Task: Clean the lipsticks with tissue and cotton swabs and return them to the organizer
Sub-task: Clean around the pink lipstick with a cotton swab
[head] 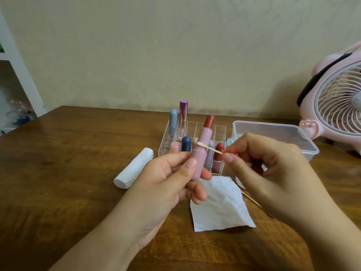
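Swabbing the collar of the open pink lipstick (199,151) is the step in hand, and doing it well looks to be a matter of light pressure and a steady tube. The left hand (172,180) has thumb and fingers wrapped round the lower barrel, holding it upright with the red bullet extended at the top, above the table and in front of the clear organizer (192,133). The right hand (273,169) pinches the wooden end of a cotton swab (210,148) between thumb and forefinger, its white tip touching the tube at the groove where the inner sleeve meets the base.

I would roll the tube with the left fingers rather than drag the swab, so the cotton tracks the seam all the way round (residue probably collects there). The tip should stay below the bullet; a slip upward could gouge the soft colour.

A tissue sheet (220,206) lies on the wooden table (68,173) just below the hands, handy for wiping. Several capped lipsticks already stand in the organizer, with empty cells left for this one.
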